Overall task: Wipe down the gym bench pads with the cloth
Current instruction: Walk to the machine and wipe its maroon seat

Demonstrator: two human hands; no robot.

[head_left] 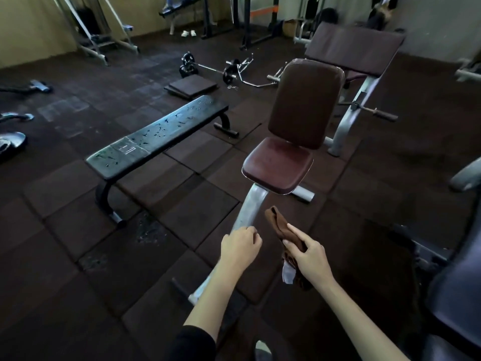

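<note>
A seated bench stands ahead of me, with a maroon seat pad [277,165] and an upright maroon back pad [305,102] on a grey metal frame [250,207]. My right hand [308,257] grips a folded brown cloth [279,226] below the seat pad, a white tag hanging under the hand. My left hand [240,247] hovers beside it with curled fingers and holds nothing, just over the frame's lower bar. To the left stands a flat black bench [156,134] with a cracked, worn pad.
A large maroon slanted pad [354,49] on a grey frame stands behind the seat. A barbell with plates [208,69] and loose floor mats [191,86] lie on the dark tiled floor. Another padded machine [458,290] crowds the right edge.
</note>
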